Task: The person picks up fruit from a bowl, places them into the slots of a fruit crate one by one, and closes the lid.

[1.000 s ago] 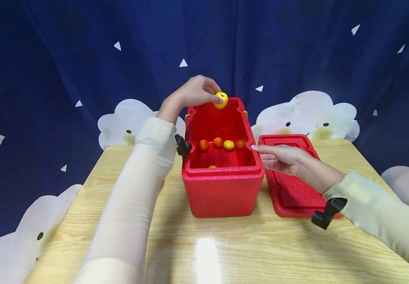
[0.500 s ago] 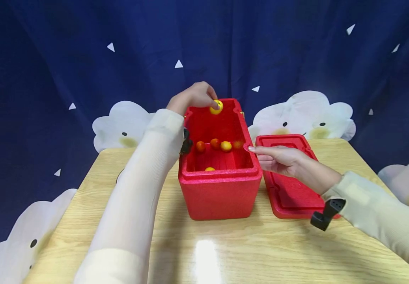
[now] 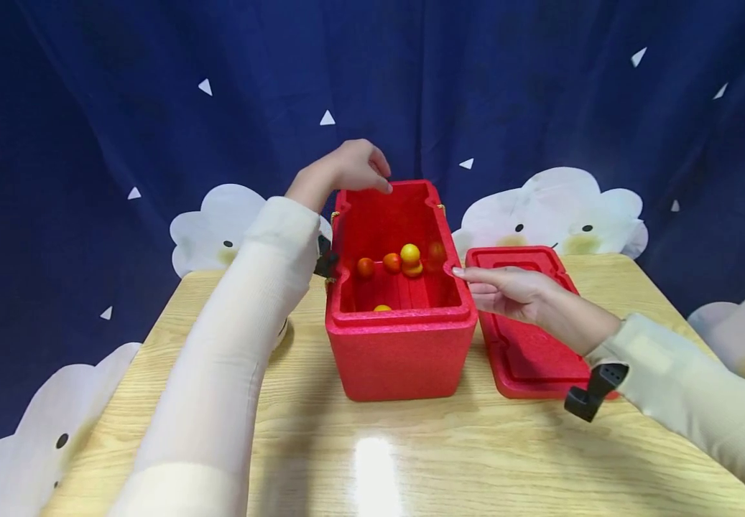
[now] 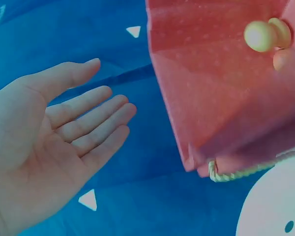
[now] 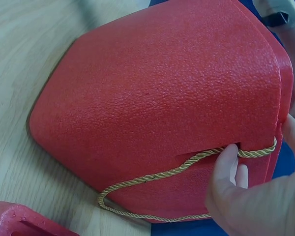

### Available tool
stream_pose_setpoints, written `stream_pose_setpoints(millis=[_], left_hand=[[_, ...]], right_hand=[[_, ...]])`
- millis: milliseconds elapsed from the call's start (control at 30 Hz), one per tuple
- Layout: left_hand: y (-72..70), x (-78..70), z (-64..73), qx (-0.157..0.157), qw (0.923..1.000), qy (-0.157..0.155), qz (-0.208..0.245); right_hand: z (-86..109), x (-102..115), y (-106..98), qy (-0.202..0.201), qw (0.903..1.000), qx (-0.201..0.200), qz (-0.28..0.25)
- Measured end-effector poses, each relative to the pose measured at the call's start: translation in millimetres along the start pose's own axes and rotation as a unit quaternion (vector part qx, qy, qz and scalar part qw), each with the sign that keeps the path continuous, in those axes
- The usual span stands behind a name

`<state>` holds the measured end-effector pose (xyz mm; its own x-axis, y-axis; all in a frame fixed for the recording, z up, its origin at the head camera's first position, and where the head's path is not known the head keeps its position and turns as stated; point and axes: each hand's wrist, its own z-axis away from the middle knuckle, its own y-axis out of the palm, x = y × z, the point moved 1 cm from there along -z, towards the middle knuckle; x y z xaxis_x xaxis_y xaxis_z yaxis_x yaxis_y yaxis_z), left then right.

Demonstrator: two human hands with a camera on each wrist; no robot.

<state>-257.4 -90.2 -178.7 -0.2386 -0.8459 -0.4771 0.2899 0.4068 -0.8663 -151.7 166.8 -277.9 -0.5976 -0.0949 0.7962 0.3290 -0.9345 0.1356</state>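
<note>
An uncovered red foam box (image 3: pixel 401 359) stands on the table. My left hand (image 3: pixel 349 169) hovers over its far left corner; in the left wrist view this hand (image 4: pixel 64 132) has loosely extended fingers and holds nothing. A yellow apple (image 3: pixel 410 253) is inside the box, right above another yellow fruit (image 3: pixel 414 271); whether it rests or is falling I cannot tell. Beside them lie two orange-red fruits (image 3: pixel 366 268), and one more yellow fruit (image 3: pixel 382 308) shows near the front wall. My right hand (image 3: pixel 508 287) grips the right wall, thumb at the rim, fingers (image 5: pixel 228 160) against the outside near the rope.
The red lid (image 3: pixel 534 359) lies to the right of the box. A gold twisted rope (image 5: pixel 162 175) hangs along the box's side. Part of a white round thing (image 3: pixel 281 334) shows behind my left forearm. A dark blue curtain (image 3: pixel 372 64) closes off the back.
My left hand has let go of the yellow apple, which has dropped into the box, and the hand has drawn slightly up and left. My right hand has stayed at the rim.
</note>
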Motion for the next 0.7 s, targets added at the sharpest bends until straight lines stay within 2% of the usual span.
stream_pose_setpoints(millis=[167,367,500,700], left_hand=[[-1.1,27.2,18.6,-0.041,0.9981,0.037,0.028],[13.8,73.0,49.2,-0.089,0.9928,0.043,0.067],[26.4,105.2,63.5,-0.114,0.9893,0.031,0.086],[46.2,150.7,82.1,-0.119,0.9881,-0.002,0.097]], right_hand=[[-3.1,-1.2,1.1,0.002,1.0,-0.004,-0.005],[-4.8,-2.1,3.1,0.0,0.9999,-0.011,0.004],[-4.5,-1.3,2.0,-0.003,1.0,-0.007,0.005],[-3.1,0.0,1.7,0.0,0.9999,-0.003,0.01]])
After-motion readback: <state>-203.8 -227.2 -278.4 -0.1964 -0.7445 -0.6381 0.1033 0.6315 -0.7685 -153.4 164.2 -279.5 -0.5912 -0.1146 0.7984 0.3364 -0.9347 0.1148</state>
